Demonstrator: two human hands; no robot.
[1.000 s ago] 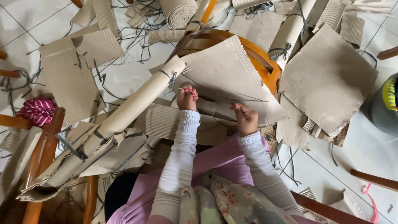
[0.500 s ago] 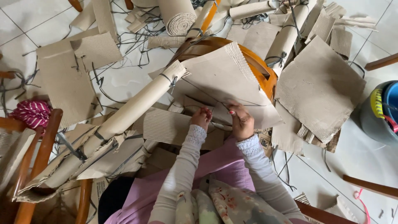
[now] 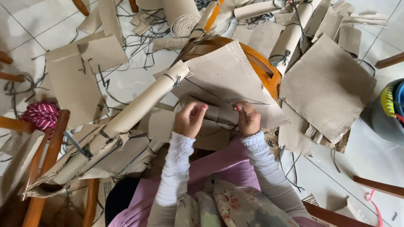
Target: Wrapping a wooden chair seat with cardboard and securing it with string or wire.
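Both my hands, left [image 3: 190, 119] and right [image 3: 247, 119], sit mid-frame, pinching a thin dark string [image 3: 248, 102] over ribbed, creased brown corrugated cardboard [image 3: 227, 80].

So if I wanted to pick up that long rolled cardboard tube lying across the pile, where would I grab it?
Probably around the middle of the long cardboard roll, coming from above. It lies tilted on loose sheets, its upper side bare; a tie binds its far end.

Home workroom; cardboard scraps [image 3: 328, 86], tiled floor [image 3: 370, 155]
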